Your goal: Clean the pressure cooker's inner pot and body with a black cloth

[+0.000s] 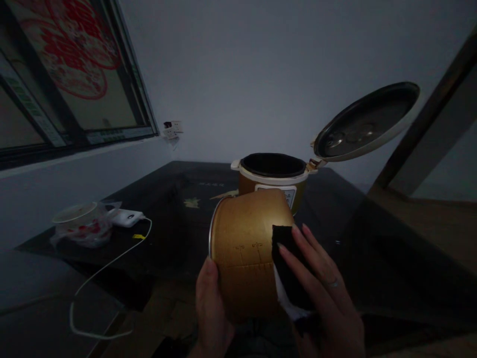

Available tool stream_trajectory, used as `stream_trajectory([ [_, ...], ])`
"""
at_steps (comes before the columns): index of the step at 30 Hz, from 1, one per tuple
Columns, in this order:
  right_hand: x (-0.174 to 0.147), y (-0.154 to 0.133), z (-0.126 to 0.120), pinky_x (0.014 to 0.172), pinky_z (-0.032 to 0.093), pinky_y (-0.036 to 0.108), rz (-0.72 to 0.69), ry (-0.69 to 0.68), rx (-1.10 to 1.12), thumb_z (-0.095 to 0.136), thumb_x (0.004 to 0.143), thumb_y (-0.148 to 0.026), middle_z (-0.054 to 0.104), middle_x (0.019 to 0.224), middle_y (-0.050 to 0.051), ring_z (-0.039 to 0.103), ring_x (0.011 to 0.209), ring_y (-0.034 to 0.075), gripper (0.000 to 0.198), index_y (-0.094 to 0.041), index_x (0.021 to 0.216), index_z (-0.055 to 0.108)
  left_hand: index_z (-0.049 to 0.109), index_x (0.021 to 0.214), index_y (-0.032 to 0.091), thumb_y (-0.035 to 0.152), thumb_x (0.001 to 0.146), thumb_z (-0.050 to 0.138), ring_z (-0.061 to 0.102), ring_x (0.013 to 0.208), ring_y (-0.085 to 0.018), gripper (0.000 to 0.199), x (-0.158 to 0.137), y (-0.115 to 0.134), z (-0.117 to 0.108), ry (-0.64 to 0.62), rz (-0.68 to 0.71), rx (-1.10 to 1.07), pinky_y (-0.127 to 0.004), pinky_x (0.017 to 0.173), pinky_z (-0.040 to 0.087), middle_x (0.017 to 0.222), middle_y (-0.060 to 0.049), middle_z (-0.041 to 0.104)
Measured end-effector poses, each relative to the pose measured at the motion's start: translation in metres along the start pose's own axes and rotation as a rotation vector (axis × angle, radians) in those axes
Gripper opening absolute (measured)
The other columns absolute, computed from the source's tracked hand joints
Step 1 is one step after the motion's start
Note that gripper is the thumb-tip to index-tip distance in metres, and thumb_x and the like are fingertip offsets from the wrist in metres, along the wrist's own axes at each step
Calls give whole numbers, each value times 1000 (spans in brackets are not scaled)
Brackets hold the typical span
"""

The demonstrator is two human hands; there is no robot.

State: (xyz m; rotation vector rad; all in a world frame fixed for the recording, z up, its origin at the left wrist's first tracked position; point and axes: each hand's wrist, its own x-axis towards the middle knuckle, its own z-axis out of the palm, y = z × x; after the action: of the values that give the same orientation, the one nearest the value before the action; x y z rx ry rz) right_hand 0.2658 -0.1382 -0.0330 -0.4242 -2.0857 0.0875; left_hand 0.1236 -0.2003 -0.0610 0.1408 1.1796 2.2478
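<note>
A gold inner pot [246, 233] of a rice cooker lies tilted on its side in front of me, its silver rim facing left. My left hand [213, 303] grips it at the rim from below, thumb on the outer wall. Against the right part of the pot, my right hand [324, 293] presses a black cloth [292, 271] with a white underside. A ring shows on one finger of that hand. Just behind the pot stands the rice cooker [274, 171], its lid [368, 124] raised and leaning right.
A dark table [175, 223] carries the cooker. On its left are a white bowl in a plastic bag [82, 223] and a white power bank [126, 217], from which a white cable [95, 271] hangs over the edge. Behind are a wall socket [172, 129] and a window [74, 74].
</note>
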Motion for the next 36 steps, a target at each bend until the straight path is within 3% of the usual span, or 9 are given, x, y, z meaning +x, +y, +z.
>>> stream_trajectory([
  [4, 5, -1, 4, 112, 31, 54, -101, -55, -156, 38, 84, -13, 30, 156, 9, 23, 145, 33, 63, -15, 148, 35, 72, 86, 21, 61, 68, 71, 70, 79, -23, 43, -3, -4, -1, -17, 61, 33, -28, 62, 56, 86, -5, 75],
  [11, 20, -9, 9, 121, 4, 48, -267, -112, -325, 39, 83, -5, 46, 146, 4, 19, 146, 24, 54, -12, 136, 51, 73, 82, 23, 56, 67, 74, 70, 73, -20, 36, -5, -7, 2, -9, 130, 33, -25, 61, 56, 82, -3, 75],
  [14, 23, -17, 15, 122, 3, 46, -305, -135, -345, 38, 89, -9, 48, 145, 3, 20, 146, 20, 47, -12, 134, 52, 73, 87, 24, 56, 71, 69, 70, 89, -25, 37, -4, -11, -5, -13, 129, 70, -31, 72, 58, 91, -6, 75],
  [18, 22, -29, 30, 123, 3, 40, -363, -94, -304, 41, 94, -21, 57, 137, -1, 18, 147, 16, 37, -18, 124, 61, 72, 95, 27, 45, 74, 68, 58, 120, -27, 28, 1, -21, -33, 34, 84, 171, -35, 93, 52, 109, -6, 72],
  [21, 22, -32, 37, 123, 5, 39, -394, -87, -311, 42, 93, -23, 58, 136, -2, 19, 146, 15, 37, -18, 123, 62, 72, 96, 26, 42, 74, 68, 54, 126, -27, 27, 5, -27, -49, 35, 59, 196, -35, 98, 50, 115, -6, 71],
  [25, 24, -26, 31, 122, 2, 37, -406, -167, -279, 45, 92, -28, 52, 142, -2, 24, 144, 15, 41, -16, 129, 57, 73, 92, 24, 47, 74, 69, 60, 117, -27, 29, 2, -22, -34, 29, 105, 161, -34, 93, 52, 106, -7, 73],
  [30, 28, -11, 11, 121, -3, 41, -342, -252, -267, 48, 90, -28, 41, 150, -1, 27, 143, 19, 50, -14, 138, 48, 74, 85, 19, 63, 67, 70, 71, 86, -25, 48, -8, -7, 3, -31, 129, 9, -31, 72, 58, 86, -7, 75],
  [33, 27, 1, 0, 121, 3, 44, -253, -241, -272, 48, 88, -20, 36, 153, 1, 22, 145, 22, 55, -13, 142, 42, 73, 80, 18, 63, 62, 75, 70, 69, -20, 49, -8, -5, 7, 1, 118, -39, -25, 59, 56, 76, -5, 74],
  [36, 23, 11, -3, 119, 14, 46, -194, -182, -261, 44, 86, -14, 28, 157, 6, 19, 146, 25, 61, -9, 146, 34, 73, 80, 18, 65, 63, 74, 70, 67, -20, 50, -6, -6, 2, 15, 103, -18, -26, 59, 56, 73, -4, 73],
])
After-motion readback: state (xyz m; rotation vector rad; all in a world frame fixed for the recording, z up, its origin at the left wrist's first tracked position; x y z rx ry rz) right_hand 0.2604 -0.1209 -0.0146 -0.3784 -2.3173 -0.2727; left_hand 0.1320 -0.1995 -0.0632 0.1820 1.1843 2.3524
